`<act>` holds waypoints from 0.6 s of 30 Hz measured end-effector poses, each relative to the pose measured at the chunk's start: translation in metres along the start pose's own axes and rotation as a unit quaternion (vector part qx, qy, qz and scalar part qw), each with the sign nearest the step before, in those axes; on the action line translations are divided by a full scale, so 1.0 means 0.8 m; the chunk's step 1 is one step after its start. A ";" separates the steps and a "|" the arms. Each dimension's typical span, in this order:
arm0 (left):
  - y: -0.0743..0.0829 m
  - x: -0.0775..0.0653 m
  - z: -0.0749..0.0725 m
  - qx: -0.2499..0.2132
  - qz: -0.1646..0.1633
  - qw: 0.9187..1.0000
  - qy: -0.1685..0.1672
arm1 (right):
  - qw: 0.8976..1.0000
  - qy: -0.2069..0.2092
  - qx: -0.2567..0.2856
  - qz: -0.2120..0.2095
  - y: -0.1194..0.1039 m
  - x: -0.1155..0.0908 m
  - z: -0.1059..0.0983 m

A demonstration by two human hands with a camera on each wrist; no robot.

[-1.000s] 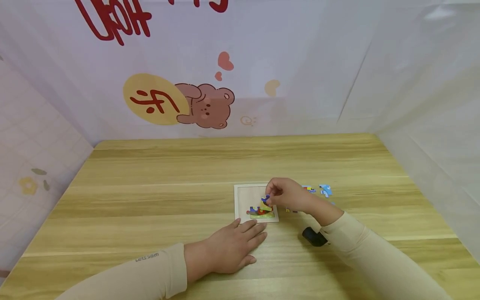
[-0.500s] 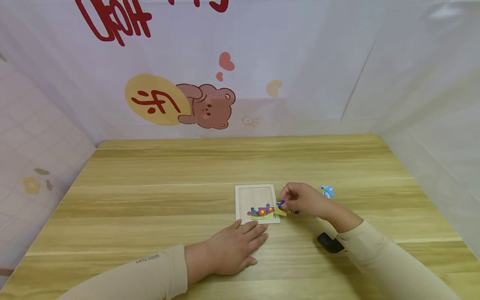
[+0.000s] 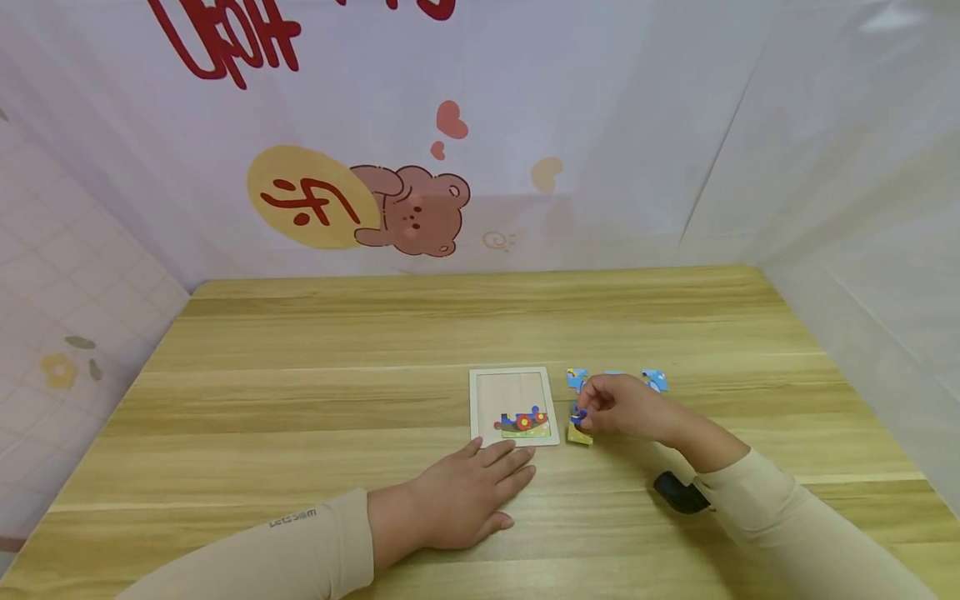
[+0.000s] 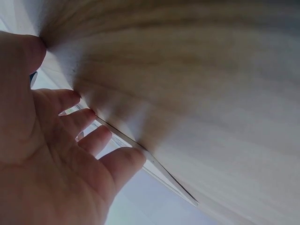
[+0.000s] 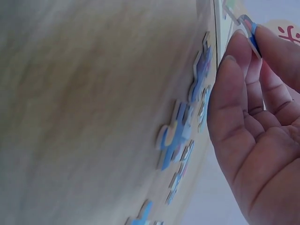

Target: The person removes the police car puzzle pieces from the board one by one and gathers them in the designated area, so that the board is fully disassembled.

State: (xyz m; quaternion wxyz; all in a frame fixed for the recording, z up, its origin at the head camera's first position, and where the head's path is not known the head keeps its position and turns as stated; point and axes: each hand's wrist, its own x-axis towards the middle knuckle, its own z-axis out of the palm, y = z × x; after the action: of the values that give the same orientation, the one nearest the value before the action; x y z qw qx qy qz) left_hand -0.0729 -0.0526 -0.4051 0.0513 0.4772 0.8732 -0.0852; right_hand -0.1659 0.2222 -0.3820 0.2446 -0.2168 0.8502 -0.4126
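Observation:
My right hand (image 3: 626,410) pinches a yellow and blue jigsaw piece (image 3: 579,434) between thumb and fingers, just right of the puzzle tray. In the right wrist view, that piece (image 5: 254,38) stands tilted between the fingertips. The pale wooden puzzle tray (image 3: 474,408) holds joined jigsaw pieces (image 3: 525,423) in its lower right corner, showing red wheels, blue and green. Its upper part is bare wood. My left hand (image 3: 465,498) lies with fingers spread on the table, fingertips at the tray's near edge. The left wrist view shows those fingers (image 4: 124,164) along the tray edge.
Light blue loose pieces (image 3: 655,381) lie right of the tray, partly behind the right hand. More loose pieces (image 5: 176,136) show in the right wrist view. A black object (image 3: 680,493) sits at the right sleeve. A printed white sheet (image 3: 615,225) stands behind the wooden table (image 3: 315,350).
My right hand has carried the yellow and blue piece from above the tray rightward to the table beside it. The left hand and the tray stay in place.

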 end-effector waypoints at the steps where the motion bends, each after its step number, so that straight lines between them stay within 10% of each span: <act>1: 0.000 0.000 0.000 -0.002 0.000 1.000 -0.001 | 1.000 -0.001 0.000 0.001 0.001 -0.001 0.000; 18: -0.001 0.001 -0.001 -0.004 -0.002 1.000 -0.004 | 0.999 -0.043 -0.003 0.033 0.003 -0.011 0.003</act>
State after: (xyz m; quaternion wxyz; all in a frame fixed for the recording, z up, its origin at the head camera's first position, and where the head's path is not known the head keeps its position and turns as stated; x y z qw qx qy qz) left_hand -0.0737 -0.0525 -0.4044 0.0567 0.4752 0.8740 -0.0842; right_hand -0.1584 0.2270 -0.3828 0.2935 -0.2068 0.8470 -0.3920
